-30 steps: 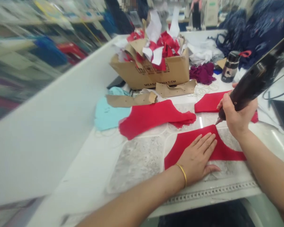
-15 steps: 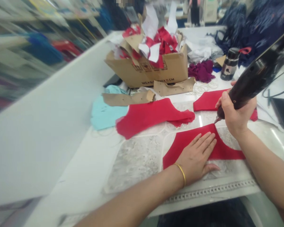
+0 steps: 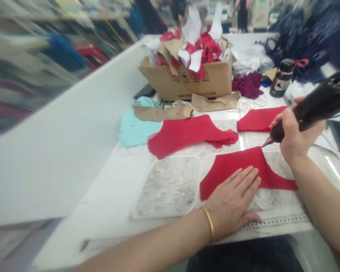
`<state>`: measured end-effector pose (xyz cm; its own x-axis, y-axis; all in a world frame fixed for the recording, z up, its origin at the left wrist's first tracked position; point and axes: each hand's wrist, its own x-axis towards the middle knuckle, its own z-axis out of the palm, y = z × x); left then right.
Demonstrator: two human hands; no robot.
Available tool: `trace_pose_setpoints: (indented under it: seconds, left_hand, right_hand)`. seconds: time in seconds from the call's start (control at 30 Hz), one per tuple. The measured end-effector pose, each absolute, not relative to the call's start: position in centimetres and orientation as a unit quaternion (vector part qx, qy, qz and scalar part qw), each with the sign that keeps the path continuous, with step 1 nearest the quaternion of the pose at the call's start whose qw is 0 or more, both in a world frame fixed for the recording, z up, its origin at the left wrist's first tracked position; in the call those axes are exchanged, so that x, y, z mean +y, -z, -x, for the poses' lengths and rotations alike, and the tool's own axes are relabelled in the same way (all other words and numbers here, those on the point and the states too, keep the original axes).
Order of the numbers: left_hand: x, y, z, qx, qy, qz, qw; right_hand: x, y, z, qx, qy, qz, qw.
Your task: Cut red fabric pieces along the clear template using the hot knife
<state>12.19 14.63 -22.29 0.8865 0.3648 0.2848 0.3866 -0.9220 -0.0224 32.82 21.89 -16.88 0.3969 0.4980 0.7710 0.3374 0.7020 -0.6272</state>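
My left hand (image 3: 235,196), with a yellow bracelet at the wrist, lies flat on a red fabric piece (image 3: 223,170), fingers stretched out. My right hand (image 3: 297,136) is wrapped round a black handheld tool (image 3: 311,109) with a pointed metal tip. That tip touches or hovers just by the top corner of the red piece; which of the two is unclear. Behind are a second red piece (image 3: 184,132) with a ragged right end and a third one (image 3: 260,119), partly hidden by my right hand. Worn, rough grey patches (image 3: 170,185) mark the surface under the work.
A cardboard box (image 3: 192,83) full of red and white scraps stands at the back. Brown card strips (image 3: 215,102), light blue fabric (image 3: 138,128), purple cloth (image 3: 248,85) and a dark bottle (image 3: 282,79) lie around it. A measuring tape (image 3: 283,221) runs along the front edge.
The view has shifted, so most things appear a little further right. My left hand has slid slightly toward the front edge. The tool is tilted flatter, its tip still at the fabric corner.
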Motion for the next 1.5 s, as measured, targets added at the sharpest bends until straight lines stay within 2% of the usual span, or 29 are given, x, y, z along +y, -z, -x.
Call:
trace_pose_setpoints:
  seconds: [0.1,0.37,0.53,0.77,1.07,1.5]
  left_hand:
    - [13.2,22.5,-11.3,-0.203,0.136,0.968,0.050]
    - [11.9,24.3,-10.7,-0.255,0.225,0.934,0.112]
    - [12.3,25.9,-10.9,-0.246,0.259,0.930,0.087]
    - [12.1,27.0,-11.4,-0.274,0.328,0.898,0.102]
    - [11.8,26.5,-11.5,-0.289,0.361,0.884,0.068]
    - [11.6,26.2,-11.4,-0.293,0.324,0.896,0.077]
  right_hand:
    - [20.8,16.4,-31.7,-0.525,-0.097,0.341,0.774]
    - [18.2,16.4,-27.9,-0.554,-0.227,0.312,0.737]
    - [17.1,16.3,-24.3,-0.566,-0.282,0.257,0.730]
    - [16.8,16.8,-20.2,-0.597,-0.286,0.199,0.723]
    - [17.2,17.3,-18.3,-0.599,-0.302,0.153,0.726]
    - [16.9,17.1,-18.2,-0.605,-0.332,0.160,0.706]
